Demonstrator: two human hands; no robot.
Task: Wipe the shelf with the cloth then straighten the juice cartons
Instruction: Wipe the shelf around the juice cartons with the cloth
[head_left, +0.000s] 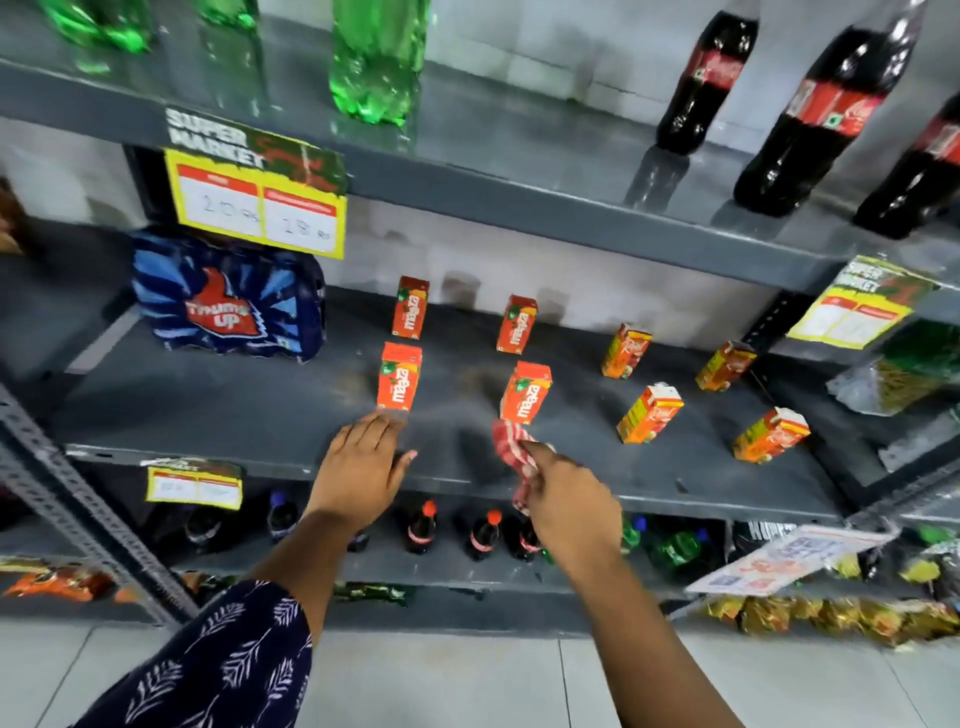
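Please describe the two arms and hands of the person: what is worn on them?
The left arm has a dark navy sleeve with a white leaf print, ending near the elbow. The left hand and right hand are bare, without gloves. No sleeve shows on the right arm.

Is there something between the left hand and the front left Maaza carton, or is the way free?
Nothing visible stands between them. The left hand is open at the shelf's front edge, fingertips just below the front left Maaza carton. The right hand, off to the side, holds the red-and-white cloth.
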